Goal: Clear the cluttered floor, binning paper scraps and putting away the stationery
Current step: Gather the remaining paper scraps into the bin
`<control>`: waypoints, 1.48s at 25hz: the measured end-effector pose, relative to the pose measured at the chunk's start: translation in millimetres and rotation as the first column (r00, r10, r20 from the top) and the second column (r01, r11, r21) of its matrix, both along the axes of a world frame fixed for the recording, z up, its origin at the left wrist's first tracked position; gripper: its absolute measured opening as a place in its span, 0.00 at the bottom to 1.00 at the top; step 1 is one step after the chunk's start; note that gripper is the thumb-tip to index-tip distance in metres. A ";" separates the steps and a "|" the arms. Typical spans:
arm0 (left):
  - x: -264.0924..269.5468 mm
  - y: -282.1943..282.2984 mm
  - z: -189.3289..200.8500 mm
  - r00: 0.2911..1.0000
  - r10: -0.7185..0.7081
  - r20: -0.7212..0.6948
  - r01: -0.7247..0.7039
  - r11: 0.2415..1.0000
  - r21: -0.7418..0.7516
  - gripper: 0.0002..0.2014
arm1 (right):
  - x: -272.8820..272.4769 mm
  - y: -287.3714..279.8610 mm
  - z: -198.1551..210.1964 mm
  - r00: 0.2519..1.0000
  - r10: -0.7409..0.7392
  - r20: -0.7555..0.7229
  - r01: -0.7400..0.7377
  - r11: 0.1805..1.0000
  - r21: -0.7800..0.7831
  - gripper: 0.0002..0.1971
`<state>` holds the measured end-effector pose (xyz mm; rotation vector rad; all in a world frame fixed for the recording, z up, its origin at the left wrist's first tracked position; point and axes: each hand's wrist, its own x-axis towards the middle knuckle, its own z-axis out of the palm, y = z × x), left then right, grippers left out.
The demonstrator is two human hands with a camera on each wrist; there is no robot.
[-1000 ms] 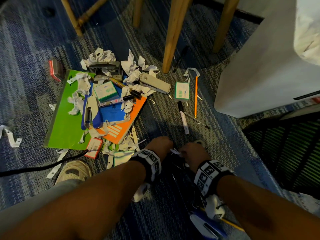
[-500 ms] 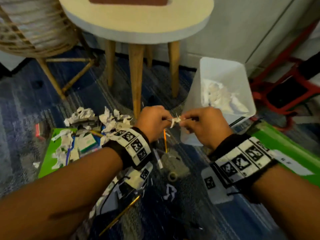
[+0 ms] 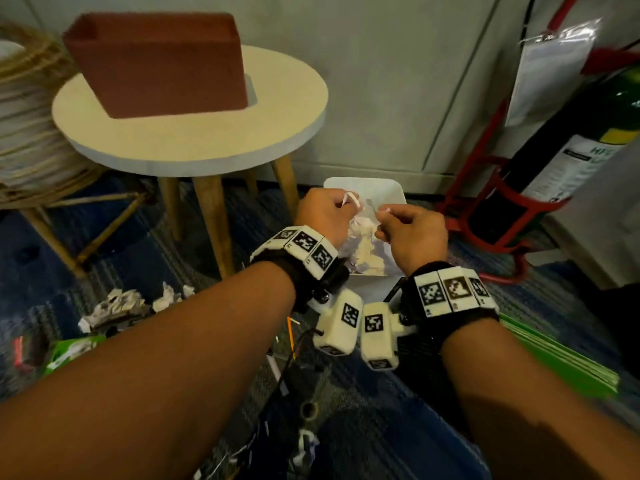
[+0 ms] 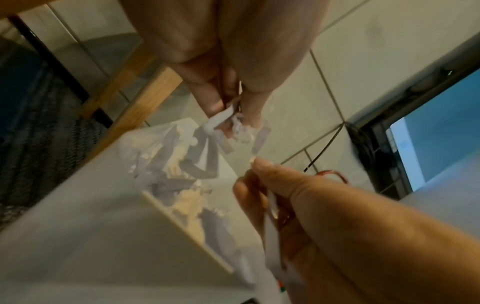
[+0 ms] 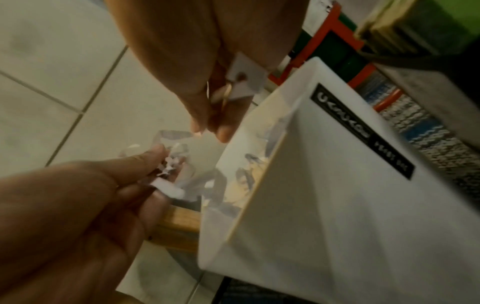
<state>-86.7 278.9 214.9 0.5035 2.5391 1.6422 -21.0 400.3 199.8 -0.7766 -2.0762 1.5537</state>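
Note:
Both hands hover over the open white bin [image 3: 363,183], which holds crumpled paper [image 3: 367,251]. My left hand [image 3: 341,206] pinches a small bunch of white paper scraps [image 3: 349,199]; the left wrist view shows the scraps [image 4: 223,119] hanging from its fingertips above the bin [image 4: 78,236]. My right hand [image 3: 379,216] pinches a thin scrap [image 3: 371,203], and the right wrist view shows a white paper piece [image 5: 244,82] tucked in its curled fingers beside the bin wall [image 5: 337,205]. More crumpled paper [image 3: 114,306] lies on the carpet at the left.
A round white table [image 3: 194,143] on wooden legs carries a brown box [image 3: 156,64], left of the bin. A wicker chair [image 3: 31,133] is far left, and a fire extinguisher in a red stand [image 3: 512,209] is right. Green folders [image 3: 561,358] and a pencil [image 3: 291,336] lie on the carpet.
Both hands rose from the floor with paper scraps and moved forward over the bin. The head view lifted from the floor clutter to the table and bin.

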 end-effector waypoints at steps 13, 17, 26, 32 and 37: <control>4.1 -0.3 -4.0 0.864 -0.502 -0.024 0.216 0.413 -0.885 0.25 | 10.9 11.8 -5.7 0.958 0.117 0.262 -0.175 0.962 0.211 0.28; 7.2 -13.7 4.5 0.912 -0.385 -0.144 0.167 0.668 -0.725 0.28 | 8.8 10.9 7.7 0.999 -0.028 0.035 0.020 0.973 0.228 0.25; 79.9 -136.0 -86.9 0.970 -0.239 0.031 0.208 0.766 -0.608 0.11 | 47.4 -119.9 -43.1 0.492 0.765 0.416 -0.871 0.425 0.247 0.18; 123.8 -213.3 -188.2 0.873 -0.171 0.457 0.482 0.451 -0.751 0.05 | 83.6 -141.2 -188.1 0.087 0.503 0.860 -0.993 0.115 0.033 0.13; 158.2 -238.1 -260.0 0.810 -0.049 0.584 0.519 0.522 -0.677 0.27 | 121.3 -149.1 -246.7 -0.023 0.345 0.938 -0.918 0.364 -0.156 0.20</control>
